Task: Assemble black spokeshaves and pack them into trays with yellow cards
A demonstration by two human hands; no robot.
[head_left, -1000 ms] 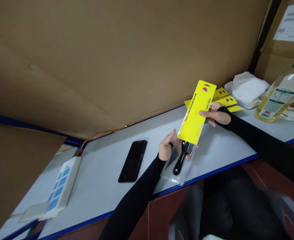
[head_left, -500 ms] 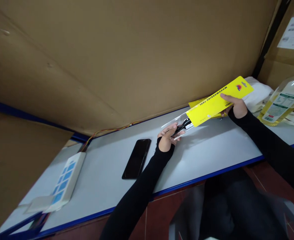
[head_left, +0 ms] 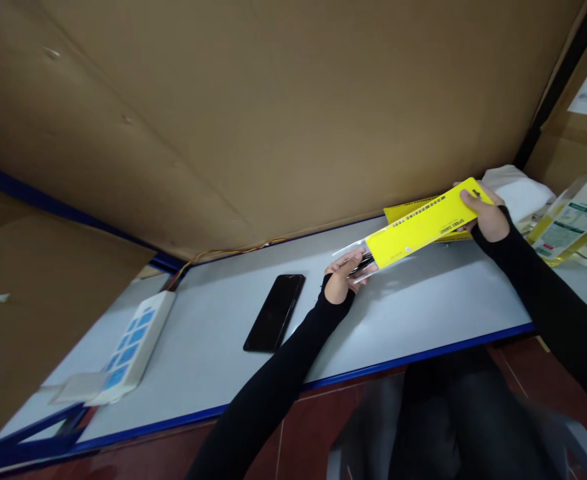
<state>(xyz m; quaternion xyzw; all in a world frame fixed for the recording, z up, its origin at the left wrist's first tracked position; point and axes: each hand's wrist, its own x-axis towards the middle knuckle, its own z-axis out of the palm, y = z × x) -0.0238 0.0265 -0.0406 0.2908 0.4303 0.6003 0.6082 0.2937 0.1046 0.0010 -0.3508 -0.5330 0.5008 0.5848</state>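
A packing station in a storeroom or warehouse: tall cartons (head_left: 273, 113) wall in a blue-edged desk (head_left: 423, 313), with yellow packaging cards (head_left: 413, 208) stacked just behind the right hand (head_left: 490, 217).

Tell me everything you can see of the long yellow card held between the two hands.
The long yellow printed card is flat and narrow, card stock by its look, with dark lettering along it. It is held above the grey table, sloping up to the right. The right hand pinches its upper end; the left hand holds the clear sleeve at its lower end.
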